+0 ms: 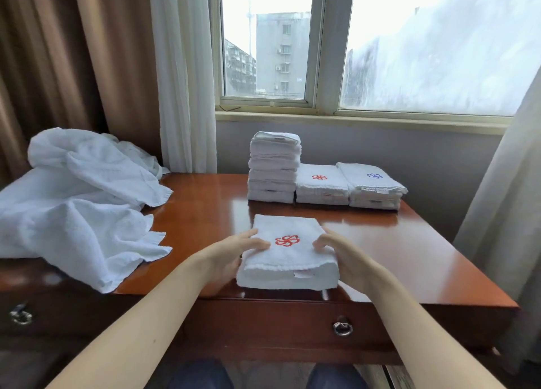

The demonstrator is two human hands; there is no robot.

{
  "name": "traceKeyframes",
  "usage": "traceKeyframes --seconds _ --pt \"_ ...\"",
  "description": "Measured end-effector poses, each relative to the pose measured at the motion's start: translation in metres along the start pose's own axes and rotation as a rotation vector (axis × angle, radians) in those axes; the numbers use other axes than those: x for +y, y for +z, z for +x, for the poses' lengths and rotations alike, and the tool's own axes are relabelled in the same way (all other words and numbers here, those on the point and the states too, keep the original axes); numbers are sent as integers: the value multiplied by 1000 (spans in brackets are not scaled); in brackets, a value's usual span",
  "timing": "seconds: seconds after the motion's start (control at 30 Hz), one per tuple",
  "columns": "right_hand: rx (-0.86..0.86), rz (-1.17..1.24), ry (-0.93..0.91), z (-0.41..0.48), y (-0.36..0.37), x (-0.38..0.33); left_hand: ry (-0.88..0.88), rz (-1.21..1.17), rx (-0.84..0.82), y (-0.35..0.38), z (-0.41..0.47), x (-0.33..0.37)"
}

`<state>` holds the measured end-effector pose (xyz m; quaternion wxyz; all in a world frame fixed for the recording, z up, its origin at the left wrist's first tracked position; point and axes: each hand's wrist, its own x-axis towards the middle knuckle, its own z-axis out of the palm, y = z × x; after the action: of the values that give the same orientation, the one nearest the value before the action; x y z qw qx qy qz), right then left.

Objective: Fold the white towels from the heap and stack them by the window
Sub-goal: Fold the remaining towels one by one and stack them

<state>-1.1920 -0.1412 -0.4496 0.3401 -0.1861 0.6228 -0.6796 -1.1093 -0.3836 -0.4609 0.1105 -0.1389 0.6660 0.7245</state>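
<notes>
A folded white towel (288, 254) with a red flower logo lies near the front edge of the wooden table (409, 242). My left hand (231, 254) grips its left side, thumb on top and fingers under. My right hand (339, 257) grips its right side the same way. By the window stand three stacks of folded towels: a tall one (273, 167), a low one with a red logo (322, 183), and a low one with a blue logo (373, 185). The heap of unfolded white towels (79, 198) lies at the left.
Brown and white curtains (131, 66) hang behind the heap; another curtain (509, 198) hangs at the right. The window sill (351, 119) runs behind the stacks. A drawer with a ring handle (342, 328) sits below the table's front edge.
</notes>
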Motion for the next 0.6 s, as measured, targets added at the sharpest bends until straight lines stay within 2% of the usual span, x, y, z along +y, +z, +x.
traceKeyframes --seconds 0.13,0.23,0.4,0.6 --pt "-4 6 103 -1 -5 -2 -23 -82 -82 2 -6 8" --pt "4 -70 99 -2 -8 -6 -20 -84 -81 -1 -7 10" --pt "-2 -162 138 -1 -13 -6 -12 153 -96 5 -13 12" --pt "-109 -237 152 -6 -17 -6 -40 366 -110 6 -20 15"
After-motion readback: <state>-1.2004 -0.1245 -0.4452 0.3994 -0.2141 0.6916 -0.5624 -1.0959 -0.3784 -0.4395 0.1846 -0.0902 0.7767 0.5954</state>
